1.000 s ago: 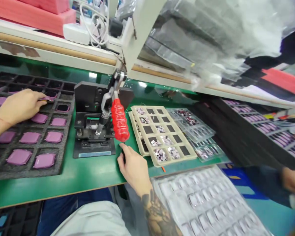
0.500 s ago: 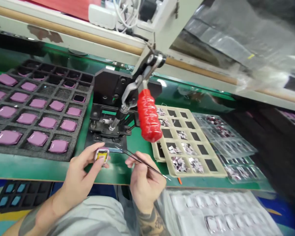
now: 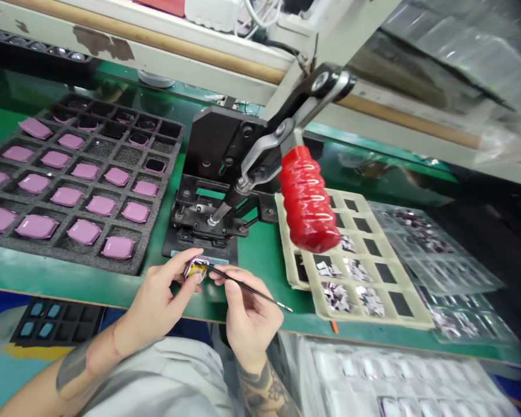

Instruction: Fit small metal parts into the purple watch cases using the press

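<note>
My left hand (image 3: 167, 292) is closed around a small smartwatch case (image 3: 197, 269), its open side turned up with a yellow part inside. Its thumb lies on the case's near edge. In my right hand (image 3: 249, 315) is a pair of dark tweezers (image 3: 254, 289), gripped between thumb and fingers. The tweezers' tips reach the inside of the case; whether they hold anything there is too small to see. Just beyond both hands stands a black press fixture (image 3: 212, 226) with a red-handled toggle clamp (image 3: 308, 200).
A dark foam tray (image 3: 132, 263) with many purple watch cases stands on the left. Right of the clamp is a cream compartment tray (image 3: 384, 318) of small parts, with clear plastic trays (image 3: 434, 255) beyond. A smaller black tray (image 3: 72, 330) with blue pieces lies below the table's edge.
My right hand has brought the tweezers left, and their tips have gone from apart from the case to inside it. The whole view has shifted, moving the fixture and clamp rightward.
</note>
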Available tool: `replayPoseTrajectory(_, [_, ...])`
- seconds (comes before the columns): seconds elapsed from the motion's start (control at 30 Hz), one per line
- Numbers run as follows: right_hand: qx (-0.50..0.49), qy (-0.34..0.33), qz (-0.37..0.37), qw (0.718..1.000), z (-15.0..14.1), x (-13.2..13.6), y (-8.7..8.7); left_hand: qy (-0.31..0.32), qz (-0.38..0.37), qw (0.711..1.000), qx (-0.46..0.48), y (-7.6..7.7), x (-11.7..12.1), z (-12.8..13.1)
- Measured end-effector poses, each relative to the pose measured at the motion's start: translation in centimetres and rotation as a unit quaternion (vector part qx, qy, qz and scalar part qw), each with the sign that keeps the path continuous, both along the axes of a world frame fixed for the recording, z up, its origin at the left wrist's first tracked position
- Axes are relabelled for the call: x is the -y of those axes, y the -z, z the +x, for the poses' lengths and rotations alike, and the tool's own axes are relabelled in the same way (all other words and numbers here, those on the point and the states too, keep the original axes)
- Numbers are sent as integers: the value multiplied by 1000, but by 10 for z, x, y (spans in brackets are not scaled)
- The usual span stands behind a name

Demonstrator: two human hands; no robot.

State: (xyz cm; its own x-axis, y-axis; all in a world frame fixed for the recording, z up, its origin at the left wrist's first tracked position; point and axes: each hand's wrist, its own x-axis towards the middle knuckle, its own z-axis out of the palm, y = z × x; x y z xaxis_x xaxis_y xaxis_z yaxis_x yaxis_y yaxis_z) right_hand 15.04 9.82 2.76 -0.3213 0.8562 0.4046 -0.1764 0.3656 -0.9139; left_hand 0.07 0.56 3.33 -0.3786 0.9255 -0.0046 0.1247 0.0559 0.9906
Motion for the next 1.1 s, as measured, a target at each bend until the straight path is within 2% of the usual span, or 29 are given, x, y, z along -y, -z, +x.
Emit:
replayPoseTrajectory(0.1, [8,4,-10,1000,0,-4,4,5,-1,1000,-8,1,0,-2])
replayPoseTrajectory(0.2, [15,-13,-59,998,2,-10,6,13,1,1000,-11,0,2,-4])
replayPoseTrajectory(0.3, [-9,-94,-112,989,6,-14,5,30,8,1000,-4,-1,3,-5])
replayPoseTrajectory(0.37, [-37,-150,-107,982,7,-14,3,18,18,1000,12,-1,3,-4])
replayPoseTrajectory(0.4, [-52,-151,-91,983,7,-13,2,4,23,999,28,0,2,-4])
replayPoseTrajectory(0.43, [-66,-128,-70,987,7,-12,2,-11,29,998,48,0,1,-3])
replayPoseTrajectory(0.53, [-85,13,-19,996,4,-9,6,-45,41,991,118,0,-1,-2])
replayPoseTrajectory(0.6, [-61,47,-28,997,1,-7,9,-46,41,988,142,-1,-1,-2])
replayPoseTrajectory(0.73, [-30,-28,-89,995,3,-6,9,-22,45,985,166,-3,-2,-6])
replayPoseTrajectory(0.87, [-107,-153,-158,970,18,-21,-14,-52,45,974,214,-1,-2,-8])
replayPoseTrajectory(0.9, [-117,-168,-156,966,25,-29,-22,-60,43,973,219,0,-2,-8])
replayPoseTrajectory(0.93, [-116,-140,-125,975,31,-38,-28,-66,41,973,219,0,-1,-7])
replayPoseTrajectory(0.97, [-101,-59,-60,991,38,-47,-34,-70,39,974,213,0,-1,-6])
replayPoseTrajectory(1.0, [-65,60,34,995,45,-56,-37,-72,33,975,206,0,0,-5])
replayPoseTrajectory(1.03, [-9,183,137,973,52,-63,-38,-76,26,977,198,-1,1,-4])
replayPoseTrajectory(1.07, [62,271,224,934,58,-69,-37,-80,16,978,190,-3,2,-3])
replayPoseTrajectory(1.1, [140,301,287,899,62,-73,-34,-84,7,979,184,-5,3,-1])
